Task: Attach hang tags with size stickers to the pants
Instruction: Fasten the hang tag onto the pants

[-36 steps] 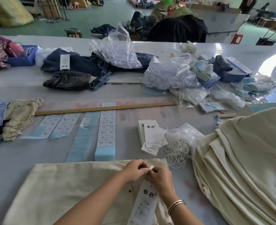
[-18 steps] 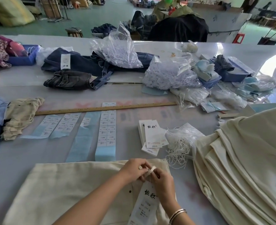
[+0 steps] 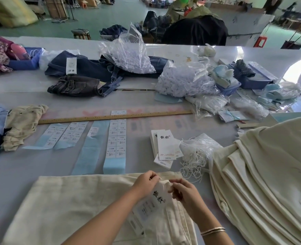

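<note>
1. I see the cream pants (image 3: 72, 206) lying flat on the table (image 3: 22, 167) just in front of me, waistband turned to the right, so the place for the tag is directly under both hands.
2. My left hand (image 3: 145, 181) has its fingers curled and pinches something thin and white at the waistband. I think it is the string of the tag, but it is too small to be sure.
3. My right hand (image 3: 183, 193) is also curled, fingertips close together next to the top of the hang tag (image 3: 153, 204). Whether it holds the tag or only the string, I cannot tell.
4. The hang tag is blurred and lies slanted on the pants, between the two hands, so I judge it is being fastened now.
5. The spare tags (image 3: 165, 145) and the bag of white strings (image 3: 197, 152) lie just beyond the pants, easy to reach for the next piece.
6. The size sticker sheets (image 3: 117, 138) lie in a row below the wooden ruler (image 3: 114, 117), probably sorted by size.
7. The stack of folded pants (image 3: 266, 177) is at my right; I cannot tell if these are finished or waiting.
</note>
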A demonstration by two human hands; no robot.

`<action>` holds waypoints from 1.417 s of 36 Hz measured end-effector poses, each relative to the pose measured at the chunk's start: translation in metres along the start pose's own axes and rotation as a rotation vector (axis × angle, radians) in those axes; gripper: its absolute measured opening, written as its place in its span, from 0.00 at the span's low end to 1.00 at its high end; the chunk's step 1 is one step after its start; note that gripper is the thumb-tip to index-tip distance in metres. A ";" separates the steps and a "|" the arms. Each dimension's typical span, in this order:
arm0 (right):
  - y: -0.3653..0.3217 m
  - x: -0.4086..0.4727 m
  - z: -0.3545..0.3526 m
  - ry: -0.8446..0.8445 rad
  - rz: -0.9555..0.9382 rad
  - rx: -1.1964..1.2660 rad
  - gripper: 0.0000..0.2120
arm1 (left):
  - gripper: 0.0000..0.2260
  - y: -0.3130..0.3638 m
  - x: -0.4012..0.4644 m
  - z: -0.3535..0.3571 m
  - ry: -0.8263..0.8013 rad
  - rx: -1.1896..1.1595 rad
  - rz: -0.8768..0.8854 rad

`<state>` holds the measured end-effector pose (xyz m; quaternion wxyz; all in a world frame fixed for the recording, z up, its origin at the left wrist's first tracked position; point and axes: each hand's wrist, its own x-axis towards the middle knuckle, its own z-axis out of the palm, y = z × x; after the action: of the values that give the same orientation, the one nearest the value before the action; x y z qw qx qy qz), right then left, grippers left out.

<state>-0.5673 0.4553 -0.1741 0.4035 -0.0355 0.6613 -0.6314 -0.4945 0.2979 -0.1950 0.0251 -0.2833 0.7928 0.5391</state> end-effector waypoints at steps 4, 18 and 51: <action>-0.008 -0.002 -0.003 -0.162 0.142 0.313 0.11 | 0.09 0.005 -0.006 0.000 0.013 -0.198 0.005; -0.020 -0.013 0.011 -0.188 0.035 0.262 0.14 | 0.07 0.012 -0.019 -0.011 0.020 -0.380 0.066; -0.042 -0.025 0.026 -0.035 -0.263 -0.054 0.13 | 0.05 0.025 -0.047 -0.014 0.063 -0.405 0.240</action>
<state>-0.5550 0.4394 -0.1222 0.3276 -0.1438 0.6604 -0.6602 -0.4633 0.3118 -0.1513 -0.1215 -0.2029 0.6970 0.6770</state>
